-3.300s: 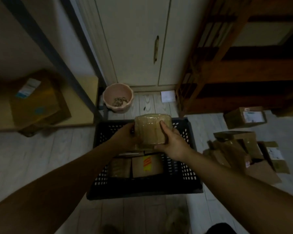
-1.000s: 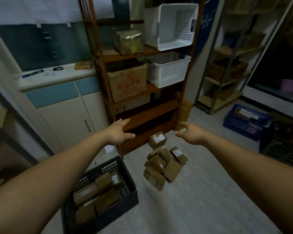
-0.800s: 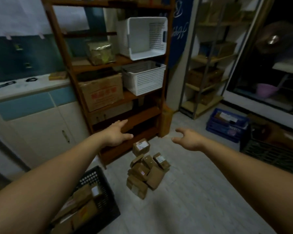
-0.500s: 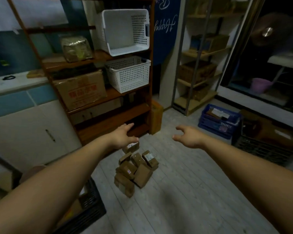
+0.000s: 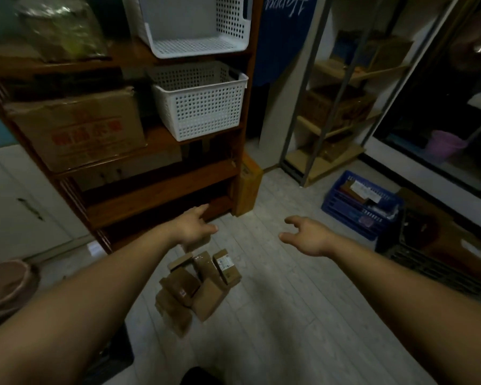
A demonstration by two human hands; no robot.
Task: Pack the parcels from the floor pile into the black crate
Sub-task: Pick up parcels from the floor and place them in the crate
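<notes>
Bare floor (image 5: pixel 289 315) lies open right of the parcel pile (image 5: pixel 200 284); the wooden shelf (image 5: pixel 161 190) apparently crowds its far side.

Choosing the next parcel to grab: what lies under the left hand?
One brown parcel at the far end of the pile shows below the left hand. The hand covers most of it, so its top and any label are hidden.

Left grip (image 5: pixel 194 229), right grip (image 5: pixel 308 236) now empty

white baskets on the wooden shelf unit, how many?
2. The upper basket sits tilted near the top of the wooden shelf, cut off by the frame; the lower basket stands upright one level below. More may sit above the frame.
</notes>
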